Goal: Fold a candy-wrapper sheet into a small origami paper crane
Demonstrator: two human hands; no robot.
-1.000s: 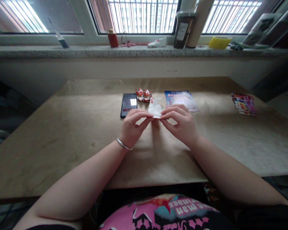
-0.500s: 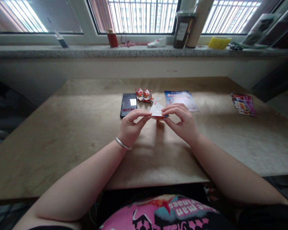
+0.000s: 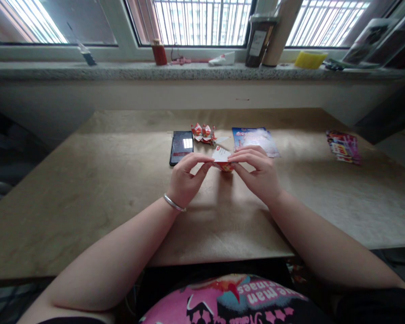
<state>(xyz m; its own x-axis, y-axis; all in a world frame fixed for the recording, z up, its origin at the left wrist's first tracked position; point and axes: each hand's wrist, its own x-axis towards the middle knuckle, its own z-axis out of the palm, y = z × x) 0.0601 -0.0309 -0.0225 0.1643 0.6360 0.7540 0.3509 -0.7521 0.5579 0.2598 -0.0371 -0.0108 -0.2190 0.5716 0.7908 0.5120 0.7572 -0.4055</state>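
Note:
Between my two hands is a small piece of printed paper [image 3: 222,154], white on its upper face and red-orange on the part folded down toward me. My left hand [image 3: 190,177] pinches its left edge between thumb and fingers; a silver bangle circles that wrist. On the opposite edge my right hand [image 3: 256,170] pinches with thumb and fingertips, covering part of the paper. Just beyond lie red-and-white folded paper pieces [image 3: 203,133]. A dark smartphone [image 3: 181,147] rests flat beyond my left hand, and blue printed leaflets [image 3: 253,138] lie beyond my right.
Colourful printed cards [image 3: 343,147] lie at the right of the wooden table [image 3: 87,193]. Behind it runs a stone windowsill [image 3: 121,72] holding a red bottle [image 3: 159,53], a dark lidded container [image 3: 257,42] and a yellow roll [image 3: 310,60].
The paper between my hands has tilted: its white face looks shorter, and more of its red-orange front shows below the fold. My hands keep nearly the same place and grip.

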